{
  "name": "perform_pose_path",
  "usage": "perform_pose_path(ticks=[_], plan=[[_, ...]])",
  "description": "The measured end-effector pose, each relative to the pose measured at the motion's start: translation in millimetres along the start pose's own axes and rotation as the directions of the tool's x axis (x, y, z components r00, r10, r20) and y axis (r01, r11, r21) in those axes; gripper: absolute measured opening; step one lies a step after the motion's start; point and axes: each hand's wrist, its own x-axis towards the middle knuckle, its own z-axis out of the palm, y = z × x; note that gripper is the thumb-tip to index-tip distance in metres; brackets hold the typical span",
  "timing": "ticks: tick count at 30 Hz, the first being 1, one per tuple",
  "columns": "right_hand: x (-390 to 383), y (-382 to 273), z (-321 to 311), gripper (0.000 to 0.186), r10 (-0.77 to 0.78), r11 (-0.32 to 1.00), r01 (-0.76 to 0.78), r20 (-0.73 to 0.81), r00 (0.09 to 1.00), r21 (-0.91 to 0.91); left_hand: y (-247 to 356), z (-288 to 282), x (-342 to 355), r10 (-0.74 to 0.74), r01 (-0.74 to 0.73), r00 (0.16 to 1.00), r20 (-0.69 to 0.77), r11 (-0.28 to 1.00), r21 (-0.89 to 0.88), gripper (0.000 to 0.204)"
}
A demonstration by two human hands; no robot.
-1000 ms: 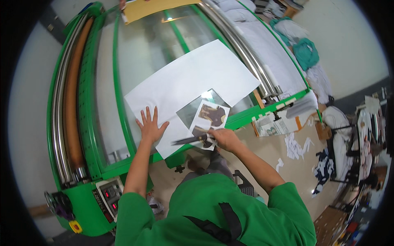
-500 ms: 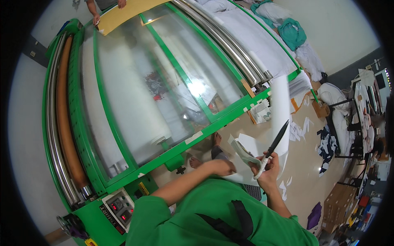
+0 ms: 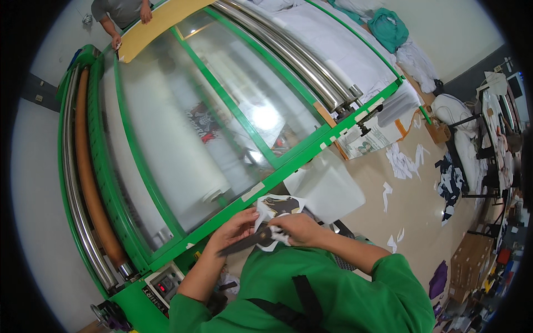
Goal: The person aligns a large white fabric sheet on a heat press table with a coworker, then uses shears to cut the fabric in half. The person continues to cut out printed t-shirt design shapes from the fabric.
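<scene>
My left hand [image 3: 237, 228] pinches the left edge of a white sheet with a dark and gold print [image 3: 279, 205], held close to my body. My right hand [image 3: 298, 229] is closed round the white-wrapped handles of a pair of scissors [image 3: 249, 242]. Their dark blades point to the lower left, across my left wrist, and are slightly blurred. Part of the printed sheet is hidden behind the scissors and my right fingers. Just beyond my hands, a large white sheet [image 3: 330, 186] hangs by the green machine's front edge.
A large green machine [image 3: 252, 194] with glass panels and metal rollers [image 3: 297, 55] spans the front. At its far left, another person's hands [image 3: 145, 14] hold yellow paper [image 3: 161, 28]. White scraps [image 3: 402, 161] litter the floor at right, near cardboard boxes [image 3: 469, 258].
My hands have moved left, closer to my body. The scissors have swung from pointing up-right to lower-left. The long white strip at right has dropped from view, and the printed side now shows.
</scene>
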Motion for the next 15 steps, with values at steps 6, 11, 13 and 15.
perform_pose_path(ticks=[6, 11, 13, 15], plan=[[27, -1, 4, 0.032, -0.336, 0.924, 0.372, 0.276, 0.900, -0.086, -6, -47, -13, -0.165, 0.158, 0.969, -0.185, 0.986, -0.052, 0.066], [36, 7, 15, 0.040, -0.421, 0.874, 0.480, 0.376, 0.826, -0.075, 16, -33, -9, -0.202, 0.320, 0.875, -0.439, 0.924, 0.211, 0.034], [41, 16, 15, 0.042, -0.327, 0.913, 0.396, 0.399, 0.856, -0.101, 9, -61, -11, -0.020, 0.153, 0.865, -0.501, 0.962, 0.225, 0.034], [50, 20, -7, 0.042, -0.132, 0.980, 0.165, 0.266, 0.955, -0.107, 27, -62, -22, 0.205, -0.061, 0.791, -0.577, 0.964, 0.259, 0.033]])
